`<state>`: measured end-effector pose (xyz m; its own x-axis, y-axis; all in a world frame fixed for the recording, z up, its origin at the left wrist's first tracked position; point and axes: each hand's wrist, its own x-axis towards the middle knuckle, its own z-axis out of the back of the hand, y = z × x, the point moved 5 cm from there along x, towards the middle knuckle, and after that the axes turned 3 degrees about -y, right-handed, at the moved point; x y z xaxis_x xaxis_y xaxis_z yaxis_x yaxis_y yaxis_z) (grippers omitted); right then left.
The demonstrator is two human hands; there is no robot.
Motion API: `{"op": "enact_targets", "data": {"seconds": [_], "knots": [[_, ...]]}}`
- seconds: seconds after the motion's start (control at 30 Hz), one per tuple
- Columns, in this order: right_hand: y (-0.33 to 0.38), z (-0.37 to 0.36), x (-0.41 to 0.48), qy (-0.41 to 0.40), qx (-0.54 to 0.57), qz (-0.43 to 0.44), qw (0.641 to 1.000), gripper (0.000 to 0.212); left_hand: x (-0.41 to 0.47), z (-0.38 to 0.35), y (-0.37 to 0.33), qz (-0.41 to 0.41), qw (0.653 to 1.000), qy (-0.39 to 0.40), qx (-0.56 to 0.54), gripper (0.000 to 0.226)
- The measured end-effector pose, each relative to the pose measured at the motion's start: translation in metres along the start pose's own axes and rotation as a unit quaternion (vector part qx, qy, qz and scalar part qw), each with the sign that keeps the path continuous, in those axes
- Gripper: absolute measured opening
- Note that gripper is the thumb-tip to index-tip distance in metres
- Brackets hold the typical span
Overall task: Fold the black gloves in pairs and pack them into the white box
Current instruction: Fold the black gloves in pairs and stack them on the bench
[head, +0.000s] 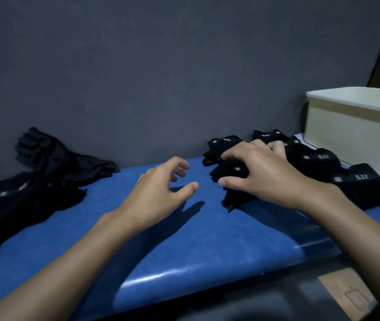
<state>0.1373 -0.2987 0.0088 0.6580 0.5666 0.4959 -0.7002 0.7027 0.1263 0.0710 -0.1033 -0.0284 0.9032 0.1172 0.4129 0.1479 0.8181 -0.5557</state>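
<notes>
Gloves (237,195) sit gripped by the right hand (265,172) — left hand (159,193) hovers empty, loose; best keep the fold tight toward the box (355,135).

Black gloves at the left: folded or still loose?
Loose: the left gloves lie sprawled in a heap with fingers splayed, unlike the compact bundles beside the white box.

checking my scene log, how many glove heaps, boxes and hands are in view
black glove heaps: 2, loose heap at left, folded heap at right
white box: 1
hands: 2, left hand, right hand
total: 5
</notes>
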Motion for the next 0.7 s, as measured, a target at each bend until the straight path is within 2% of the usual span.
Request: {"op": "enact_targets", "data": {"seconds": [0.27, 0.47, 0.7], "knots": [[0.084, -0.039, 0.047, 0.035, 0.056, 0.085, 0.994, 0.046, -0.035, 0.092, 0.072, 0.057, 0.993, -0.087, 0.061, 0.025], [0.15, -0.081, 0.083, 0.072, 0.108, 0.127, 0.983, 0.039, -0.053, 0.149, 0.104, 0.046, 0.963, -0.167, 0.205, 0.022], [0.21, -0.13, 0.114, 0.111, 0.206, 0.105, 0.967, 0.034, -0.065, 0.192, 0.158, 0.186, 0.943, -0.163, 0.224, 0.033]]}}
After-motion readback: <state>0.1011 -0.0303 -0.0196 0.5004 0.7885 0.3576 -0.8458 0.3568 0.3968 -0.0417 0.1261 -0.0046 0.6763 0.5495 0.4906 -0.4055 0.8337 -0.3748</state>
